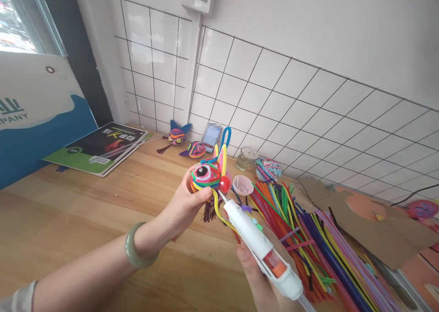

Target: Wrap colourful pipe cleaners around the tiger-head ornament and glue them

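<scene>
My left hand (187, 197) is closed around a colourful pipe-cleaner animal head (207, 174). The head has a large black-and-white eye, pink-and-yellow ears, a blue loop on top, a red ball at its right side and a dark tassel below. My right hand (257, 275) grips a white hot glue gun (252, 232), its metal nozzle pointing up at the head's lower right, close to the red ball. Whether the nozzle touches cannot be told. A yellow pipe cleaner (219, 213) trails down from the head and passes behind the glue gun.
Many coloured pipe cleaners (329, 248) lie at right beside torn cardboard (363, 220). Along the tiled wall stand finished-looking pipe-cleaner pieces (177, 136), a pink bowl (243, 185) of small beads and a glass jar (247, 158). Books (99, 149) and a blue-and-white bag (37, 115) are at left.
</scene>
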Demonstrator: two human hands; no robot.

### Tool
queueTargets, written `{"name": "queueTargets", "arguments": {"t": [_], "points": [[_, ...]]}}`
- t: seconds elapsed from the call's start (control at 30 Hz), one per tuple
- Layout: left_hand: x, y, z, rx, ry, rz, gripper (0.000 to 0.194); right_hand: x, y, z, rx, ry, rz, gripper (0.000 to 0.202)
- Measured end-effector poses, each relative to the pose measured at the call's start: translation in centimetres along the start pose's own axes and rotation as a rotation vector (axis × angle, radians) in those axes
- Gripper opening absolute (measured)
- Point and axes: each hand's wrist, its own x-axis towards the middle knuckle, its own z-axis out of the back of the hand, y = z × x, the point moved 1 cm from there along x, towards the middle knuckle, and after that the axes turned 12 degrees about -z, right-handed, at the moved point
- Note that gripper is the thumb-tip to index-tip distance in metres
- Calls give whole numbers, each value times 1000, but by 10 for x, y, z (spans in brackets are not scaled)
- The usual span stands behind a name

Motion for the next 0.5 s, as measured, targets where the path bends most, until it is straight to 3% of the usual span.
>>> {"name": "queueTargets", "arguments": {"t": [0.5], "points": [[-2,1,2,43,-64,-24,63,3,-5,3,-135,67,87,23]]}}
